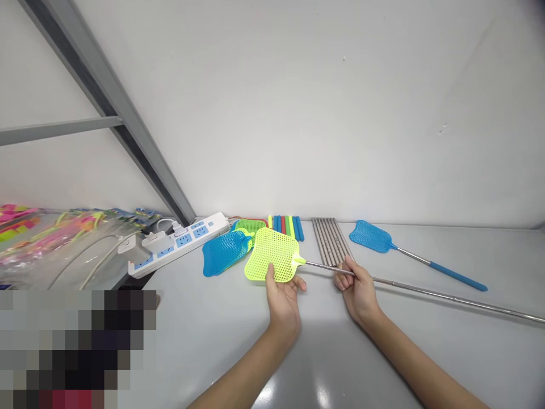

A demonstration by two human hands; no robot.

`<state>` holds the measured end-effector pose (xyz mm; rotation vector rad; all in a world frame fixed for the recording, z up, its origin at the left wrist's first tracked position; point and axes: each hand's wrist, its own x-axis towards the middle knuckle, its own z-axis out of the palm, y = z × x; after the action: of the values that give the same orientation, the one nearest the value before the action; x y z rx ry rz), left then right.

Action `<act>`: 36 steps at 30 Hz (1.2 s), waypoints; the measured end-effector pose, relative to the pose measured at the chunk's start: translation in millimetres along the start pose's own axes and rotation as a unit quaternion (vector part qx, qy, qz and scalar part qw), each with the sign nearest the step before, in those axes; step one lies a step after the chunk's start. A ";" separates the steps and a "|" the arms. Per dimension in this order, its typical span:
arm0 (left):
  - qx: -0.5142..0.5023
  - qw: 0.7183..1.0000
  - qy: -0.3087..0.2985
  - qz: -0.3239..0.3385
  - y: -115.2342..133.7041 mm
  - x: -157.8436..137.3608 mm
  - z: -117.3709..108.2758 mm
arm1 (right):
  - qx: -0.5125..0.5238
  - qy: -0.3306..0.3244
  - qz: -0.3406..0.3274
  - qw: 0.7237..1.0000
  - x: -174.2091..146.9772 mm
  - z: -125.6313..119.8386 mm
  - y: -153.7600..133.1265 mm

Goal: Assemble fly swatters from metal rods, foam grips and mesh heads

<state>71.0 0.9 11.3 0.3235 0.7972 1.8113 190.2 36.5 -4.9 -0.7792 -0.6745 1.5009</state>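
Observation:
A yellow-green fly swatter (pixel 275 253) with a perforated head and a long thin metal rod lies across both my hands. My left hand (pixel 284 304) grips the lower edge of its head, thumb on top and fingers underneath. My right hand (pixel 359 289) is closed around the rod, which runs on past the right edge of the view. Behind my right hand lies a row of short metal rods (pixel 331 238). Left of the held head are loose blue swatter heads (pixel 225 250) and a green swatter head (pixel 253 225), partly covered.
Coloured handle sleeves (pixel 283 226) line up against the wall. A blue fly swatter (pixel 371 236) with a blue handle lies at the right. A white power strip (pixel 183 244) with plugs stands at the left, beside plastic-bagged goods (pixel 68 238) and a grey metal post (pixel 140 142).

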 end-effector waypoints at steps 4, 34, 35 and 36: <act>0.007 1.000 0.012 -0.005 -2.1 2.4 -3.0 | 0.007 0.003 0.010 1.000 1.8 -1.7 -0.4; 0.051 0.995 0.052 0.063 -5.0 4.0 -5.6 | 0.020 -0.028 0.019 0.999 2.4 -4.5 -1.2; 0.070 0.994 0.053 0.070 -5.1 3.6 -5.5 | 0.021 -0.031 0.020 0.999 2.8 -5.1 -0.8; 0.089 0.992 0.055 0.075 -5.4 3.2 -5.6 | 0.019 -0.034 0.021 0.999 3.2 -5.7 -0.3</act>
<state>70.4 2.8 3.1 0.4108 1.0404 1.9137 194.8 39.5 -8.4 -0.7194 -0.6817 1.5794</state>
